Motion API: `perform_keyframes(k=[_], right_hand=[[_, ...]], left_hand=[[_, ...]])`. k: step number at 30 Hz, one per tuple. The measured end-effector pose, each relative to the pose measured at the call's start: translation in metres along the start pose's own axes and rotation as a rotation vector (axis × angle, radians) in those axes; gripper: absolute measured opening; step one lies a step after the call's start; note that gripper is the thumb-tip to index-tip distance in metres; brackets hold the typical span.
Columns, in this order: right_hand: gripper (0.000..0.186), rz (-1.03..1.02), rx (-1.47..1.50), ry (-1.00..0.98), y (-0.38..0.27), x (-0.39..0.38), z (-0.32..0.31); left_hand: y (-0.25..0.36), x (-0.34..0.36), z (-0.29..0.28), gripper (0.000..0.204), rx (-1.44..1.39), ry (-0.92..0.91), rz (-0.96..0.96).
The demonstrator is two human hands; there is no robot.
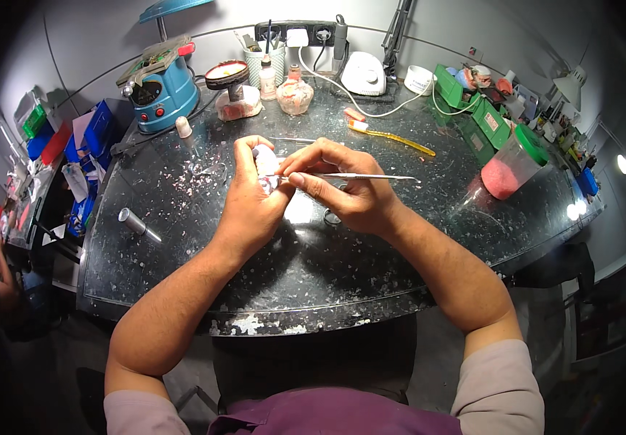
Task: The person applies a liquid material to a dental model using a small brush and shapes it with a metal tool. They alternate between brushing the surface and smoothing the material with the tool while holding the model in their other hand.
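Observation:
My left hand (248, 203) is closed around a small pale piece (265, 161), which looks like a dental cast, at the middle of the view. My right hand (353, 196) grips a slim metal hand tool (382, 176), its far end sticking out to the right and its near end at the piece between my fingers. Behind my hands a thin metal instrument (291, 140) lies on the dark worktop (255, 290), and a dark ring-like item (332, 220) is partly hidden under my right hand. Pale scraps (186, 181) are scattered to the left.
A metal cylinder (132, 221) lies left. Behind stand a blue machine (157, 98), bottles (295, 94) and a white device (364, 76). A yellow toothbrush (393, 139), green boxes (485, 119) and a jar of pink powder (505, 174) are right. Another person's arm (5, 268) shows far left.

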State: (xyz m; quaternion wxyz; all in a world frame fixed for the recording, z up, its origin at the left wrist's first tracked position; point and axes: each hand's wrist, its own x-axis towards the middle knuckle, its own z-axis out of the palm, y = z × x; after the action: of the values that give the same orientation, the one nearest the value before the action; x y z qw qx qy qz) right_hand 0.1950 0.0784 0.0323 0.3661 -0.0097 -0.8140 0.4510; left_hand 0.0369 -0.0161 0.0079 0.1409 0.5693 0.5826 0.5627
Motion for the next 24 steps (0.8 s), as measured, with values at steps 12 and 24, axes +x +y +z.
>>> perform_keyframes(k=[12, 24], right_hand=[[0.013, -0.05, 0.027, 0.042, 0.001, 0.0007, 0.0028], [0.012, -0.029, 0.028, 0.048, 0.0055, 0.0006, 0.0032]], left_hand=[[-0.0016, 0.0006, 0.0009, 0.042, -0.028, -0.003, -0.004], [-0.0015, 0.0016, 0.0018, 0.043, -0.053, -0.015, -0.018]])
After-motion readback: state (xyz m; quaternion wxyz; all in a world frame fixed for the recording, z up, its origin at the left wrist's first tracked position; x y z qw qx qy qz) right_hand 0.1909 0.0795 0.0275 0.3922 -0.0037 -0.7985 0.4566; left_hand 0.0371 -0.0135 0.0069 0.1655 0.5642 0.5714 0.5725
